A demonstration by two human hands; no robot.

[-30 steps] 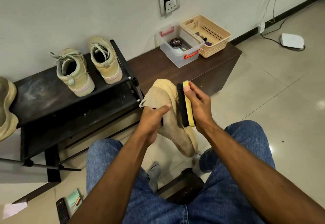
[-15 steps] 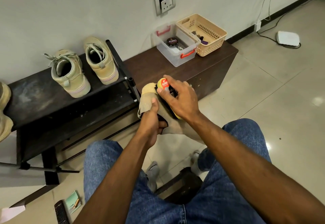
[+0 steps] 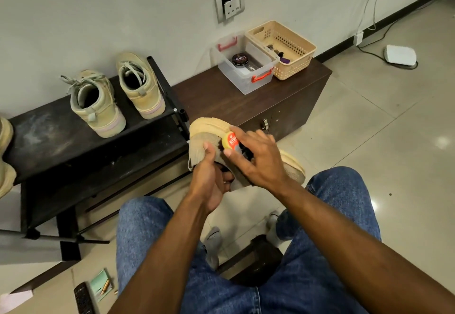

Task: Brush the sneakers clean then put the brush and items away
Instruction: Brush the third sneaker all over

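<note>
Sneaker (image 3: 205,138) tan knit, left hand (image 3: 211,180) holding; right hand (image 3: 256,158) gripping yellow-backed brush (image 3: 230,141).

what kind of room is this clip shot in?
Probably a home entryway or hallway corner used for shoe storage. A black shoe rack holds a pair of sneakers against the wall, a low wooden cabinet beside it carries a clear box with a polish tin, and the floor is tiled.
</note>
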